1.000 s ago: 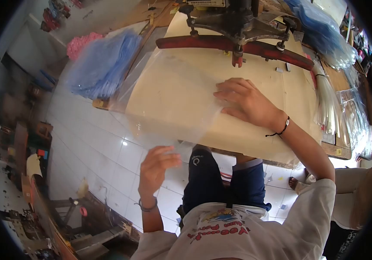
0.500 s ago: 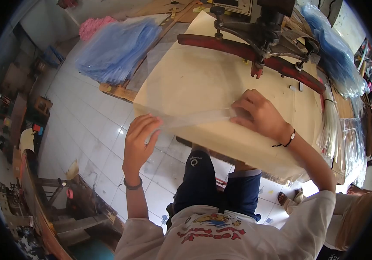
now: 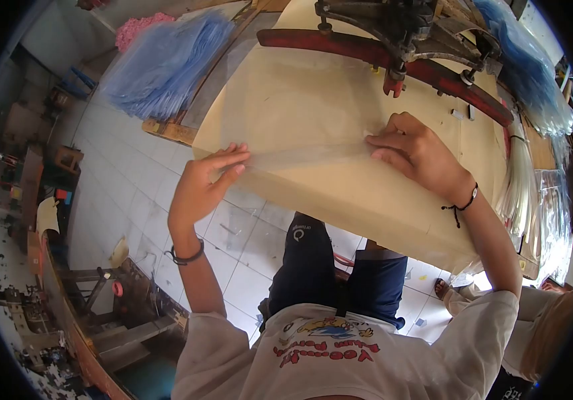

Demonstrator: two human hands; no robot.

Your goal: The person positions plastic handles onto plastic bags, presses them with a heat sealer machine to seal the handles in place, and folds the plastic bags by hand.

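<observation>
A thin, see-through plastic sheet [image 3: 306,157] with a cloudier strip along its near edge stretches between my hands over the tan paper [image 3: 340,197] on the worktable. My left hand [image 3: 200,187] pinches the sheet's near left corner, fingers long and thumb just below. At the near right corner, my right hand [image 3: 426,157] grips the sheet between bent fingers and thumb. Beyond my hands, a red curved bar [image 3: 326,43] of a dark metal press hangs over the paper. The sheet's far edge is hard to make out.
A stack of bluish plastic sheets [image 3: 166,63] lies at the table's left, with a pink bundle [image 3: 141,30] behind it. More blue plastic [image 3: 526,67] and a bunch of pale strips [image 3: 518,177] lie at the right. Another person's leg [image 3: 533,320] is at lower right.
Both hands have moved slightly away from my body, carrying the sheet's near edge farther over the table. My left fingers have straightened toward the right. The view has shifted a little.
</observation>
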